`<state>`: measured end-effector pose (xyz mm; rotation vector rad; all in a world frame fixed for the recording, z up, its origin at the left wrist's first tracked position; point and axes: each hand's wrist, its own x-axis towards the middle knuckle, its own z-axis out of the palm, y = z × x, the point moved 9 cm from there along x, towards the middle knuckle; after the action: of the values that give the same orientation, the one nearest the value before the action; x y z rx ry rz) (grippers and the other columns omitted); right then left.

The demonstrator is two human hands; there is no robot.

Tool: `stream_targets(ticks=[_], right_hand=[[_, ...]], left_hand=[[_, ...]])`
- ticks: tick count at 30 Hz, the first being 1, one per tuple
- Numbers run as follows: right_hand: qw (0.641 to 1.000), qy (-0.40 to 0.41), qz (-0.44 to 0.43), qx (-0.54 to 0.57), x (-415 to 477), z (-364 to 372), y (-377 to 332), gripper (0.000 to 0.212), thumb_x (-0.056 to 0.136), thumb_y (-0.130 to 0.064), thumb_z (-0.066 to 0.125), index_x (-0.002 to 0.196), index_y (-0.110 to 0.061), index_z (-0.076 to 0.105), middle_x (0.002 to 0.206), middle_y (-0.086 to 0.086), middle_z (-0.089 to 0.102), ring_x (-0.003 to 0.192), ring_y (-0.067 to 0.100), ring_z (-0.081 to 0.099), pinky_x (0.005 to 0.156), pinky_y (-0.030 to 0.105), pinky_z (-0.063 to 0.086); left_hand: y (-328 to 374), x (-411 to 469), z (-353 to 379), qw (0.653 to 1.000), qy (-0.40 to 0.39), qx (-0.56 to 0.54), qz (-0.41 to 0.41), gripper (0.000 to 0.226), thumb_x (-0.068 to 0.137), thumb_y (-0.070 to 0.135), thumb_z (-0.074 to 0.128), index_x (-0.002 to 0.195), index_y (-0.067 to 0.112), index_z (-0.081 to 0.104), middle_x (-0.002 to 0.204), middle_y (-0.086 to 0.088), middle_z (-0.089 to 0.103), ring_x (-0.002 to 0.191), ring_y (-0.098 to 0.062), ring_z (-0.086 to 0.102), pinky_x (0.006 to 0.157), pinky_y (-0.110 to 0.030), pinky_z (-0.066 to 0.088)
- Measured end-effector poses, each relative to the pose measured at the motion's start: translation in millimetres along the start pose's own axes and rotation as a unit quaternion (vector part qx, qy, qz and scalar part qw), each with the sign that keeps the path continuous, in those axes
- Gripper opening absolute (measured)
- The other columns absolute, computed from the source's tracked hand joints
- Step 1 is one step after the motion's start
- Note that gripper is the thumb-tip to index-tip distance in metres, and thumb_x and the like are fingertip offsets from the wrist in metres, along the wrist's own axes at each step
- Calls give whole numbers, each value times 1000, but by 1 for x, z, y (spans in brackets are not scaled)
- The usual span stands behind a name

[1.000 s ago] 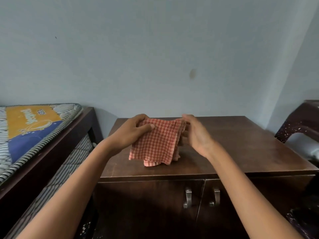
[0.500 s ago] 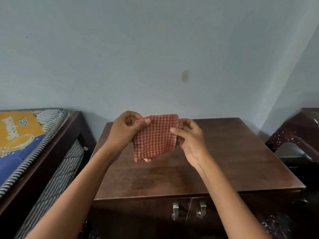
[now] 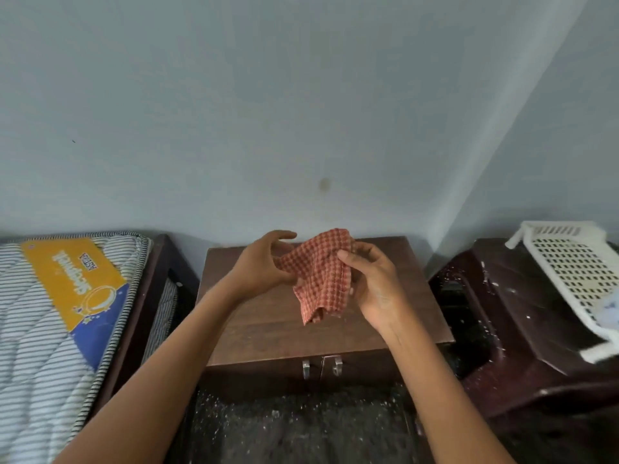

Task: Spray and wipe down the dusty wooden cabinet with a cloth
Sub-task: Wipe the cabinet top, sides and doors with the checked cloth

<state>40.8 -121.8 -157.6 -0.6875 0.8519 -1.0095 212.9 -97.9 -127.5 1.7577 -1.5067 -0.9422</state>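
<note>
Moved: cloth (image 3: 318, 276) now bunched and drooping, no longer a flat fold.
Hands: left hand (image 3: 264, 266) and right hand (image 3: 371, 286) pinch its upper edges.
Place: held above the cabinet (image 3: 268, 333).
Handling: probably light, limp and grippy; best gathered into one palm.

Dark-brown wooden cabinet (image 3: 268, 333), low, both doors closed, paired metal handles (image 3: 338, 365) at centre, crumpled red-and-white checked cloth (image 3: 321, 272) held up above its top, one corner dangling.

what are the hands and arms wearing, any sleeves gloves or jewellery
Nothing worn shows. The left hand and right hand have no gloves, rings or watch. The left forearm and right forearm are uncovered, with no sleeve in view.
</note>
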Motion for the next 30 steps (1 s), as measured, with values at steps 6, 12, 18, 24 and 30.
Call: stream_targets(ticks=[6, 12, 18, 24, 30], right_hand=[[1000, 14, 9, 13, -36, -16, -56, 21, 74, -5, 70, 87, -11, 55, 85, 6, 65, 70, 16, 60, 47, 25, 42], [840, 105, -212, -488, -27, -73, -125, 15, 87, -46, 42, 92, -35, 33, 89, -3, 54, 75, 17, 58, 60, 39, 52], [809, 122, -235, -524, -24, -144, -209, 9, 96, -15, 46, 100, -17, 39, 84, -4, 53, 73, 12, 53, 56, 16, 38], [820, 93, -122, -552, -3, -215, -323, 17, 91, -10, 53, 106, -12, 45, 82, -4, 53, 67, 5, 50, 54, 13, 39], [834, 63, -20, -548, 26, -292, -388, 27, 84, -3, 61, 107, -13, 49, 93, 16, 60, 73, 29, 58, 56, 36, 49]], left_hand=[[23, -24, 30, 965, 40, -209, -151, 30, 84, 18, 64, 109, 3, 66, 111, -9, 67, 92, -14, 61, 81, -24, 48], [82, -9, 93, 966, 140, -166, -143, 26, 100, 28, 25, 112, 11, 40, 90, 4, 52, 77, -8, 51, 70, -27, 42], [163, 20, 163, 958, 222, -134, -121, 26, 100, 33, 25, 104, 15, 45, 80, 8, 54, 70, -7, 52, 59, -22, 37], [252, 78, 236, 959, 185, -198, -81, 27, 99, 33, 31, 105, 15, 50, 80, 14, 52, 73, -4, 52, 65, -23, 39], [296, 126, 321, 951, 98, -279, -90, 25, 98, 27, 38, 113, 14, 52, 85, 12, 58, 76, -2, 56, 60, -18, 43]])
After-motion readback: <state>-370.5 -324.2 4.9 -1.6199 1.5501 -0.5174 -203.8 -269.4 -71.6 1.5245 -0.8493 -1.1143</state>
